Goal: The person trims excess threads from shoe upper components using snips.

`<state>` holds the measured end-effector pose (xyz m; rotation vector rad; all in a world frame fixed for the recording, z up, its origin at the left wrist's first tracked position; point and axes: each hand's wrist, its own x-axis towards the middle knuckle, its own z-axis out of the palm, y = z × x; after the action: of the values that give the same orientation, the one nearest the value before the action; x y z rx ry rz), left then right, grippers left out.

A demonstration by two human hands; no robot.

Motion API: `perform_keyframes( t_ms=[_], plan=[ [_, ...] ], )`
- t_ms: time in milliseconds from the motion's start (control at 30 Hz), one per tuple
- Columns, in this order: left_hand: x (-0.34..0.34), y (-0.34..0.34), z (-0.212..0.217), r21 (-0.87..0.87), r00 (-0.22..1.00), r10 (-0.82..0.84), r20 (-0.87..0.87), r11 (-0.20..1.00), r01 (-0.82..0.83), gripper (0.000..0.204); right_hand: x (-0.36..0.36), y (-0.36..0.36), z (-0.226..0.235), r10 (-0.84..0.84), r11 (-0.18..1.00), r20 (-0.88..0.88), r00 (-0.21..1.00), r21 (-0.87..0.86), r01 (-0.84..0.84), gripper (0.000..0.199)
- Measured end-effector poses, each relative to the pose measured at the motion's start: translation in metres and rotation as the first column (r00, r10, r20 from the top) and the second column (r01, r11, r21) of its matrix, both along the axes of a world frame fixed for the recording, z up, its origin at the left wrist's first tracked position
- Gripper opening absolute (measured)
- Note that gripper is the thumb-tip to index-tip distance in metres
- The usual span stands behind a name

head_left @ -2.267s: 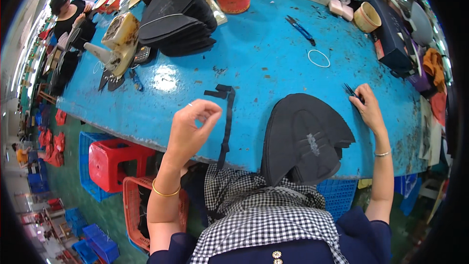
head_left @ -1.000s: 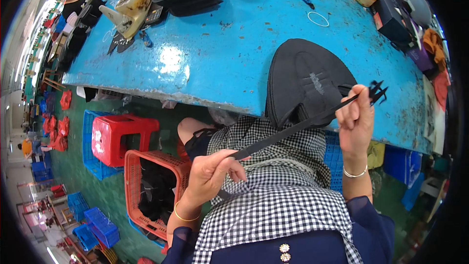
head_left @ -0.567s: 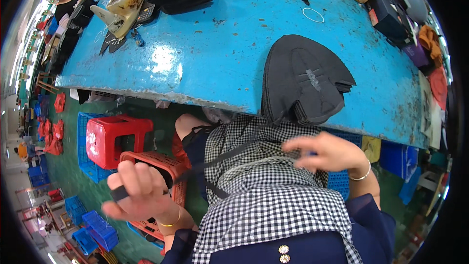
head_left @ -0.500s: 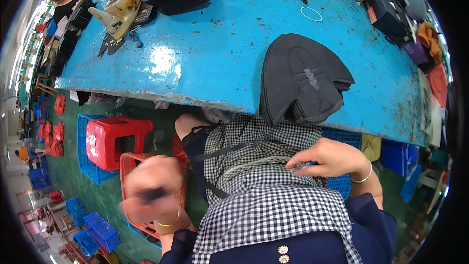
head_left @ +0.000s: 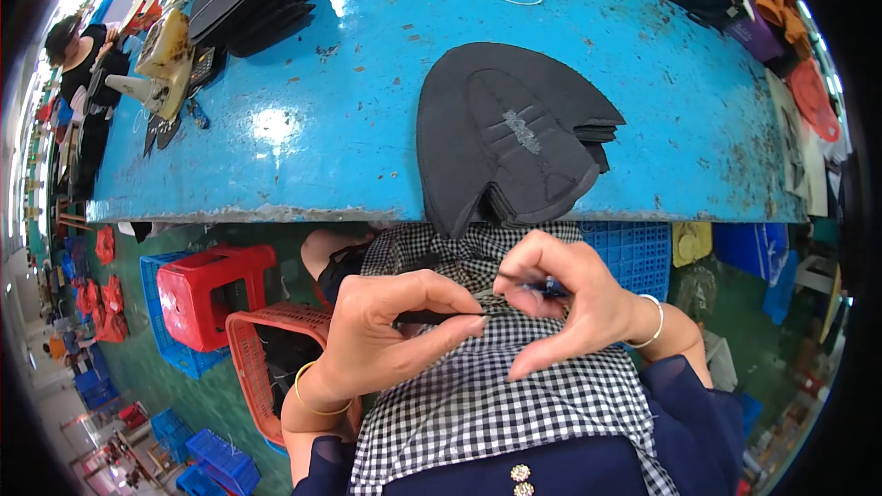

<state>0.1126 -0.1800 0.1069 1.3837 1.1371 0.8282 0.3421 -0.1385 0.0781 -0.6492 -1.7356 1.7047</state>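
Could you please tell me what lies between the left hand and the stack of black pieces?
In the head view, part of the checked apron shows between the left hand and the stack of black pieces.

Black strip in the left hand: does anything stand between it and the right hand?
Nothing visible does. The left hand pinches the black strip; the right hand is just to its right, with the checked apron showing behind the gap. Their exact depth is hard to tell.

Bright light; white glare on the table (head_left: 349, 152) toward its front-left corner; fisheye-bent surroundings, dark rim.
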Motion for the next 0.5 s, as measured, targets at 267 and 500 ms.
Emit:
perform_keyframes(
  t_ms=[267, 500],
  plan=[
    [0.009, 0.046, 0.001, 0.173, 0.950, -0.138, -0.280, 0.966, 0.191, 0.014, 0.014, 0.004, -0.009, -0.150, 0.986, 0.084, 0.985, 0.088, 0.143, 0.009],
    [0.017, 0.130, 0.005, 0.041, 0.877, -0.310, -0.368, 0.937, 0.348, 0.012, 0.058, 0.068, -0.003, -0.334, 0.942, 0.157, 0.929, 0.021, 0.335, 0.010]
  ],
)
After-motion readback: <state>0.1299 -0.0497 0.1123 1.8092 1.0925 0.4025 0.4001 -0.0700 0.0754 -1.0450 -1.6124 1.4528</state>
